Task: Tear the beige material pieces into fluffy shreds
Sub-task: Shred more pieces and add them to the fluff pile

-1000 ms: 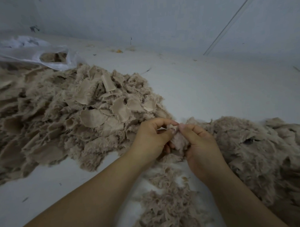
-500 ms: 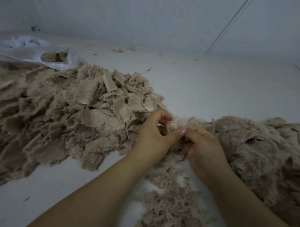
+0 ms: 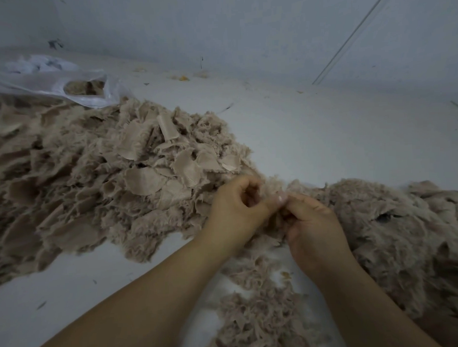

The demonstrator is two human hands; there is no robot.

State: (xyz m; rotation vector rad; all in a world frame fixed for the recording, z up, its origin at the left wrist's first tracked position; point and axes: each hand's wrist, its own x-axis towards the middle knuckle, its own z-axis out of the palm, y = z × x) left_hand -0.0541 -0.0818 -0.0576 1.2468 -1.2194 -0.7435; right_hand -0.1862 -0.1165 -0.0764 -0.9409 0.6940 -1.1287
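— Hands are meeting right over the gap between the two heaps; why is the person working just there?

— Judging by the layout, it is saving reach: the left hand (image 3: 237,209) and the right hand (image 3: 313,230) are both curling round one small beige piece (image 3: 277,215), thumbs and fingertips pinching it from either side, so a pull apart should split it. The piece is sitting between the hands, mostly hidden by the fingers, low over the white surface (image 3: 325,144).

— And the heaps on each side?

— The pile of untorn pieces (image 3: 106,182), with flat woven backs showing, is lying toward the surface's left edge, touching the left hand's knuckles. The fluffy shredded heap (image 3: 406,239) is spreading toward the right edge, just beside the right hand. Loose shreds (image 3: 261,315) are trailing toward the near edge between the forearms, likely where tufts are dropping. Stock on one side, finished fluff on the other is looking deliberate.

— The bag at the back?

— The clear plastic bag (image 3: 50,81) is lying at the far left corner with a little beige material inside.

— What is differing from half a second ago?

— Little: the left thumb is staying pressed against the right fingertips, while the left fingers are curling in tighter than they were. A full second back, a paler tuft was showing between the hands; now the fingers are covering it
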